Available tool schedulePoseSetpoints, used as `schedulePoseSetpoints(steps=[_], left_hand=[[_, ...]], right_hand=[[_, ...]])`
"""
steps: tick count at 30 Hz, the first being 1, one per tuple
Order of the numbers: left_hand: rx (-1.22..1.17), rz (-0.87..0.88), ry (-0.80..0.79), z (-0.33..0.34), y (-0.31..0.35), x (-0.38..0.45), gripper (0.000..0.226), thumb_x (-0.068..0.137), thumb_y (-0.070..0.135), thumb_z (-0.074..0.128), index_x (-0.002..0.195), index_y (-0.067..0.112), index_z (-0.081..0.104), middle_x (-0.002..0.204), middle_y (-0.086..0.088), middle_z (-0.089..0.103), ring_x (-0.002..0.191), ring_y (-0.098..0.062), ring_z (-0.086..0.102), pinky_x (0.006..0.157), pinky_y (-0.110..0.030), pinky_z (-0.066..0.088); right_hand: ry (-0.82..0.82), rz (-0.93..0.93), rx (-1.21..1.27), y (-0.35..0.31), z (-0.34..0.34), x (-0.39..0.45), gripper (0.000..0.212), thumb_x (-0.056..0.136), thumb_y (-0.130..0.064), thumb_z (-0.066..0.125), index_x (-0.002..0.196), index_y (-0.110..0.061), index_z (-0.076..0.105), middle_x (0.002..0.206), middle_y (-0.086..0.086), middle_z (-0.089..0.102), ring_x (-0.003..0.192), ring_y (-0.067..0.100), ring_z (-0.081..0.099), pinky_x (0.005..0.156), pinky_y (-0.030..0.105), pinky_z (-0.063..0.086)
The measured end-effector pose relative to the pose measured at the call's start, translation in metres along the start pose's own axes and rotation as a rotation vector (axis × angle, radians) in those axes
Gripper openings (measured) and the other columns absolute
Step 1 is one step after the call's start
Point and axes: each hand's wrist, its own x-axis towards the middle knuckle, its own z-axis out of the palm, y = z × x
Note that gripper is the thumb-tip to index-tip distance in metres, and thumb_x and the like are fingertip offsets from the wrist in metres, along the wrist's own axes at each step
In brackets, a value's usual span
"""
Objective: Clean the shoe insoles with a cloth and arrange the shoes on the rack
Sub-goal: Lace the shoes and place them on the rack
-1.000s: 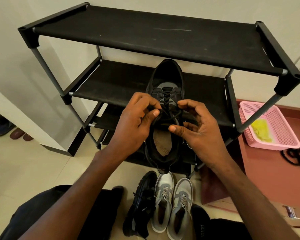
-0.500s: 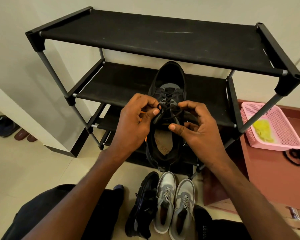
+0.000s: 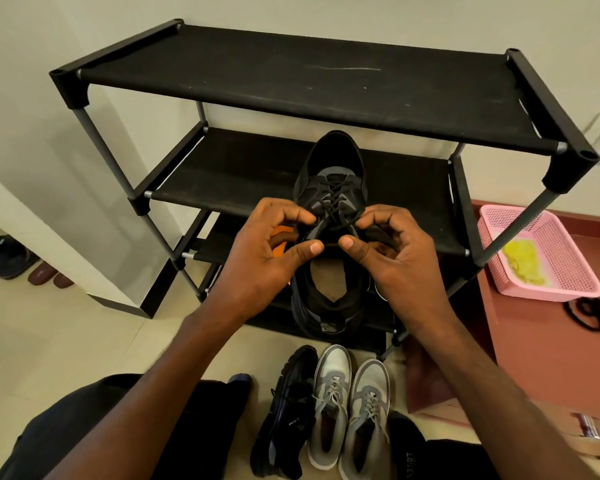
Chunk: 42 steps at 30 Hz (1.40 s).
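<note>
Basket (image 3: 548, 271) right of rack (image 3: 291, 81); cloth (image 3: 523, 263) inside.

Between my hands the black shoe (image 3: 329, 188) is matt knit cloth with woven cord laces. Beyond my hands, the rack (image 3: 291, 81) has matt black fabric shelves, dull grey metal tubes and black plastic corner joints. Right of my right hand sits a pink plastic mesh basket (image 3: 565, 271). Below my wrists, the floor tiles (image 3: 66, 341) look smooth and faintly glossy.

Both hands, left hand (image 3: 257, 258) and right hand (image 3: 400, 258), pinch the black shoe's (image 3: 329, 188) laces before the rack (image 3: 291, 84).
</note>
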Motion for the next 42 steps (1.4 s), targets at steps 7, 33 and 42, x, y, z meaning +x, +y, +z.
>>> schedulePoseSetpoints(steps=[7,33,42], left_hand=[[0.053,0.058,0.092,0.009,0.001,0.0,0.031,0.091,0.019,0.075,0.119,0.012,0.063,0.124,0.0,0.056,0.118,-0.019,0.062,0.098,-0.038,0.056],[0.129,0.094,0.095,0.005,0.006,0.003,0.007,0.1,0.009,0.061,0.107,0.008,0.063,0.104,0.0,0.063,0.095,-0.019,0.065,0.079,-0.018,0.053],[-0.684,-0.314,0.294,-0.005,0.016,0.003,0.019,0.11,0.013,0.039,0.104,0.005,0.056,0.093,-0.012,0.068,0.104,-0.033,0.073,0.093,-0.04,0.059]], right_hand=[[0.001,-0.009,0.004,-0.001,-0.003,0.003,0.009,0.096,-0.005,0.071,0.099,-0.014,0.072,0.12,0.004,0.066,0.113,0.012,0.066,0.094,0.021,0.052],[0.114,-0.008,-0.17,-0.01,0.001,-0.005,0.023,0.084,-0.023,0.087,0.102,-0.024,0.072,0.109,-0.006,0.069,0.098,0.009,0.07,0.081,0.027,0.061],[0.123,-0.003,-0.166,-0.012,0.0,-0.002,0.017,0.087,-0.029,0.084,0.098,-0.022,0.073,0.098,-0.004,0.07,0.091,0.013,0.069,0.082,0.027,0.059]])
